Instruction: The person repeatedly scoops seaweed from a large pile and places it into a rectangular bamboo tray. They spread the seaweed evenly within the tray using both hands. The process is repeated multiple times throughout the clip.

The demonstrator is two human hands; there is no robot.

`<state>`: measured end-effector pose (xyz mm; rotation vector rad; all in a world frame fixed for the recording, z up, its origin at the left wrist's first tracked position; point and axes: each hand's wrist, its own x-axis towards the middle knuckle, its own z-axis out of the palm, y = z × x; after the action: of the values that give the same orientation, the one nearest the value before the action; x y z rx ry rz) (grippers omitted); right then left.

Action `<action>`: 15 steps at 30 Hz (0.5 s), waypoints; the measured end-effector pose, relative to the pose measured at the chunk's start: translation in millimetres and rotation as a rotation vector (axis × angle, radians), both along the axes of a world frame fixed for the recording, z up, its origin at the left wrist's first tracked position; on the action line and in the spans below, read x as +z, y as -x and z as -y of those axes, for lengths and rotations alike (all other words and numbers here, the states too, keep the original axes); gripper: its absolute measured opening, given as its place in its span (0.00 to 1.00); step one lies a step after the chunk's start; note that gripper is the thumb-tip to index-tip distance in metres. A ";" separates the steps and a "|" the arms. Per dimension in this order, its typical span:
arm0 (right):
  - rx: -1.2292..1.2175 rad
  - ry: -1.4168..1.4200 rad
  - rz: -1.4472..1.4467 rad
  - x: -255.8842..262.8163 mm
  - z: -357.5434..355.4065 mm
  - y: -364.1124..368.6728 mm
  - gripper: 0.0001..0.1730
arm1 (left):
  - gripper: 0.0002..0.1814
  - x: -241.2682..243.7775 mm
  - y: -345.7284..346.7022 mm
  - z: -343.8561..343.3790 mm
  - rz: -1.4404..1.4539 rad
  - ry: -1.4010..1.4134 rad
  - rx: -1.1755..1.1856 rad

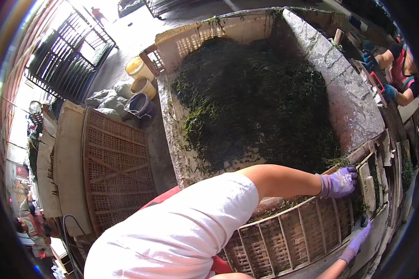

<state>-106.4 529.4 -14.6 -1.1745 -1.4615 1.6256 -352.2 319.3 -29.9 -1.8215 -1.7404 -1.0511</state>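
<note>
My left hand [338,183], in a purple glove, reaches across to the far end of a woven bamboo tray [286,240]. Its fingers are at the tray's rim beside pale wooden pieces [367,188]; their grip is partly hidden. Lower down, my right hand [359,238], also purple-gloved, touches the other side of that end, its dark palm partly showing. Dark green plant matter [359,202] lies between the two hands. Beyond my left arm, a large pale-walled bin [174,150] holds a heap of wet-looking dark green seaweed-like strands [258,97].
At right, a co-worker's blue-gloved hands [389,92] are near a red-edged tool [376,82]. A woven bamboo panel [120,167] stands at left by buckets [139,104] and sacks [106,101]. Another person [36,226] is at lower left. Slatted racks [68,55] stand behind.
</note>
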 end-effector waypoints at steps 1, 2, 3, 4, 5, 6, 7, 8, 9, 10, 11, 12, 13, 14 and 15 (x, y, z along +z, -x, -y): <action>0.145 -0.264 0.152 4.4 8.6 9.8 0.20 | 0.04 6.1 -0.1 2.0 -0.005 0.005 -0.018; 0.286 -0.525 0.304 17.3 35.4 36.2 0.20 | 0.04 11.1 0.1 3.6 -0.011 0.014 -0.039; 0.434 -0.787 0.451 28.6 56.5 60.4 0.20 | 0.05 12.7 3.8 6.5 -0.022 -0.012 -0.087; 0.444 -0.831 0.482 23.1 66.5 74.7 0.19 | 0.07 14.8 0.9 8.0 0.026 -0.057 -0.079; 0.391 -0.631 0.399 27.8 79.4 90.3 0.19 | 0.08 16.3 1.4 9.8 0.071 -0.100 -0.070; 0.312 -0.441 0.312 33.5 93.3 103.6 0.19 | 0.10 15.4 1.1 12.6 0.092 -0.151 -0.016; 0.285 -0.383 0.263 31.4 89.0 97.1 0.19 | 0.11 13.9 0.3 15.4 0.115 -0.199 0.034; 0.255 -0.324 0.216 25.6 79.0 83.8 0.19 | 0.12 12.2 -1.5 17.3 0.140 -0.246 0.079; 0.262 -0.415 0.225 12.6 63.3 63.9 0.19 | 0.14 12.6 -1.5 19.8 0.100 -0.170 0.089; 0.261 -0.510 0.237 0.3 47.7 43.0 0.19 | 0.15 14.2 -2.6 18.1 0.070 -0.102 0.084; 0.242 -0.605 0.253 -12.1 29.9 17.3 0.19 | 0.16 18.3 -10.0 12.4 0.043 -0.038 0.052; 0.271 -0.929 0.410 6.7 45.1 20.0 0.19 | 0.19 20.9 -19.3 10.7 -0.075 0.127 0.116; 0.224 -1.266 0.561 27.8 62.4 24.9 0.19 | 0.21 37.4 -34.2 13.3 -0.069 0.185 0.089; 0.066 -1.342 0.698 18.7 45.1 23.0 0.20 | 0.22 56.5 -48.9 17.6 -0.069 0.242 0.073; 0.077 -1.343 0.881 29.4 55.7 24.8 0.22 | 0.24 77.4 -62.2 21.0 -0.062 0.292 0.052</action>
<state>-131.2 473.7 14.8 -0.9276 -2.4538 -0.1922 -290.0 298.2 47.5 -1.9426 -1.9757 -0.7422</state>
